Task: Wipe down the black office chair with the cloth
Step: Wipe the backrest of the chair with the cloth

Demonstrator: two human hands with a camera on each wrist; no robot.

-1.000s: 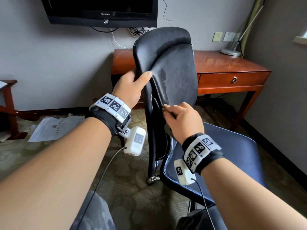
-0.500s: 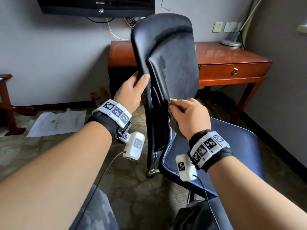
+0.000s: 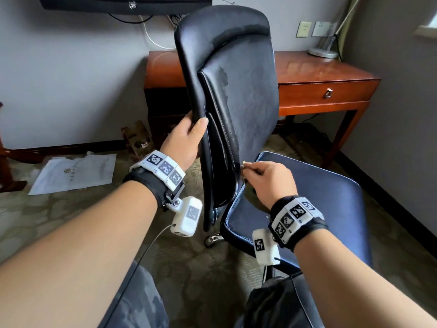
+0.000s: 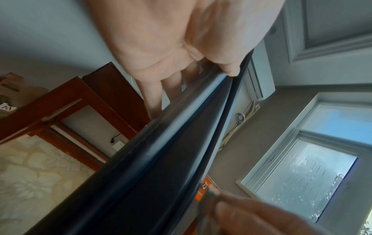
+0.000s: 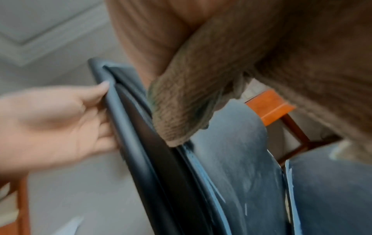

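Note:
The black office chair point(image 3: 236, 74) stands in front of me, its backrest seen nearly edge-on. My left hand point(image 3: 186, 138) grips the backrest's left edge point(image 4: 181, 127), thumb on the front and fingers behind. My right hand point(image 3: 267, 181) holds a brown-grey cloth point(image 5: 185, 101) bunched in its fingers and presses it against the backrest's front near the bottom, just above the seat point(image 3: 319, 204). In the head view only a small pale tip of the cloth point(image 3: 246, 165) shows past the fingers. Damp streaks mark the backrest's front point(image 5: 237, 143).
A red-brown wooden desk point(image 3: 326, 74) with a drawer stands behind the chair against the wall, a lamp base point(image 3: 322, 52) on it. A television point(image 3: 123, 4) hangs above. Papers point(image 3: 75, 172) lie on the patterned carpet at left. A wall runs close on the right.
My right hand with the cloth has slid down the backrest's front edge toward the seat. My left hand has also shifted lower along the backrest's edge.

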